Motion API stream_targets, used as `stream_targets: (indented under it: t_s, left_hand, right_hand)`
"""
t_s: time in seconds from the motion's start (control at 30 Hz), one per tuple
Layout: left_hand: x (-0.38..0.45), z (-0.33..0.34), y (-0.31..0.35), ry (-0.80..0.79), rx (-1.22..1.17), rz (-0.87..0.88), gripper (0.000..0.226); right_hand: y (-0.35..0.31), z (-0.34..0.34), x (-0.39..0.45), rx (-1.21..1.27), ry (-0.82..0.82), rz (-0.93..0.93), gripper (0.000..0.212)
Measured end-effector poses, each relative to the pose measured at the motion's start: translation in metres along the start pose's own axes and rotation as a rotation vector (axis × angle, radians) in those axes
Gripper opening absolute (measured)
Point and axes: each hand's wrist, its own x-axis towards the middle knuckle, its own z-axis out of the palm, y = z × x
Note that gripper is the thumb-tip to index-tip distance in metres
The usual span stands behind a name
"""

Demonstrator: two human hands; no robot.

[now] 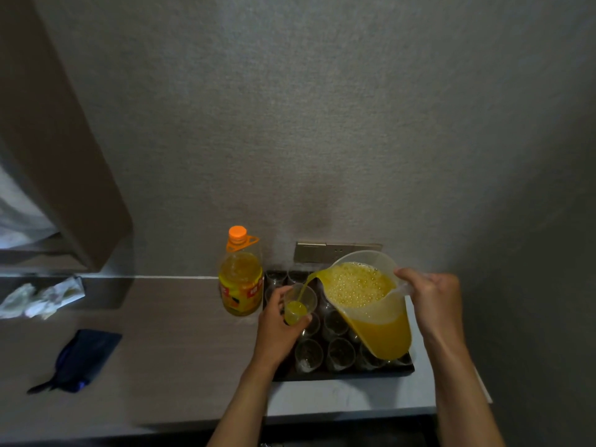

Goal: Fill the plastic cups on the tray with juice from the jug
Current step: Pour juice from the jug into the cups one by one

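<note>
Here the tray [342, 375] serves as the landmark, a dark one lying on the worktop [180, 356] against the wall. Well to the left of the tray a dark blue pouch [82, 358] is seen, with crumpled wrappers [42, 298] beyond it. Just left of the tray, at its far corner, a juice bottle [240, 279] with an orange cap is stood upright.

Over the tray's left edge a clear plastic cup [298, 303] is held in the left hand [279, 327], fingers curled round its wall; it is lifted off the tray and filled only in its lower part. A thin stream is being fed into it from the spout of the jug [371, 304], which is tilted leftward above the middle of the tray. The jug's handle, above the tray's right side, is gripped by the right hand [432, 301]. The other cups [340, 353] stand in rows on the tray and look empty.

For the pour to be done well, the spout should be kept close above the cup's mouth and the tilt changed slowly, since the jug is heavy with juice and a surge could overshoot the narrow rim. The thin cup should be held lightly so its wall is not squeezed. The jug should be righted before the brim is reached, leaving room for the cup to be set down among its neighbours without a spill.
</note>
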Motion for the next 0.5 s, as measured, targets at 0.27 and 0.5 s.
stream_targets:
  t_s: [0.27, 0.5]
  left_hand:
    - [-0.0018, -0.0003, 0.0004, 0.000, 0.012, 0.005, 0.063]
    - [-0.0024, -0.0003, 0.0027, 0.016, -0.009, 0.004, 0.062]
  right_hand:
    - [-0.0010, 0.0011, -0.0013, -0.009, -0.007, 0.000, 0.051]
    - [-0.0046, 0.0018, -0.0015, -0.034, -0.007, 0.017, 0.058]
